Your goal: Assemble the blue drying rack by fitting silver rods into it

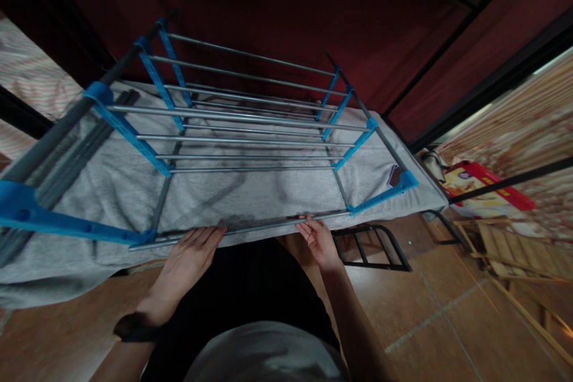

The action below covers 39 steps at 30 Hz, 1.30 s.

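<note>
A rack of grey metal rods and blue plastic brackets point(128, 128) lies with its open side towards me. Along its near edge runs a thin metal rod point(264, 226). My left hand point(193, 255) is closed over this rod left of its middle, the thumb hidden. Further right, my right hand point(317, 241) pinches the same rod between thumb and fingers. The rod's right end meets a blue bracket point(380, 196); its left end lies by another blue bracket point(76, 224), and whether it is seated there I cannot tell.
Under the rack is a grey cloth point(250, 188) on a bed-like surface. Several loose grey tubes point(74, 161) lie at the left. Black metal bars point(481, 54) and a dark red curtain stand behind. A black ladder-like frame point(371, 248), a red-yellow box point(481, 185) and a wooden chair point(519, 248) are at the right.
</note>
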### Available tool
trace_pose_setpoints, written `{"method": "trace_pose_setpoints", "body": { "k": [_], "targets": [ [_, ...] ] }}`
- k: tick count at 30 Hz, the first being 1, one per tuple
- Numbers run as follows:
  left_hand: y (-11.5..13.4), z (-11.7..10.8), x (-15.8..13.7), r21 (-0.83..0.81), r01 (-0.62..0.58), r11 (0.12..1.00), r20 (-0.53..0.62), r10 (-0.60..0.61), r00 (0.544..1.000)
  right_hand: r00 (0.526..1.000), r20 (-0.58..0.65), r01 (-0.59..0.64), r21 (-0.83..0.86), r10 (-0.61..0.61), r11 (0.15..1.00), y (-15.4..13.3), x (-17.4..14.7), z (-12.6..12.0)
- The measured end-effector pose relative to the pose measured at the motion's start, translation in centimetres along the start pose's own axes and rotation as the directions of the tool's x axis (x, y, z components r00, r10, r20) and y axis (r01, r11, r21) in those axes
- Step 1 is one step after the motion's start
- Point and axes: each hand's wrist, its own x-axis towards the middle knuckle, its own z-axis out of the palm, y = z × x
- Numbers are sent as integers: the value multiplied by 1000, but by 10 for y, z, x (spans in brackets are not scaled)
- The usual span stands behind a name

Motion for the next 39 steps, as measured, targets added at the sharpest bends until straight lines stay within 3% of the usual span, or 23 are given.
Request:
{"method": "trace_pose_setpoints", "body": {
  "k": [15, 26, 39],
  "targets": [
    [2, 0, -2, 11, -16, 1000, -27, 16, 999, 999, -48, -22, 27, 24, 999, -1, -2, 2],
    [6, 2, -3, -15, 26, 1000, -14, -26, 1000, 999, 21, -23, -16, 24, 1000, 0, -2, -2],
    [19, -5, -8, -22, 101, 995, 90, -99, 991, 997, -65, -55, -82, 50, 995, 9, 5, -16]
  ]
}}
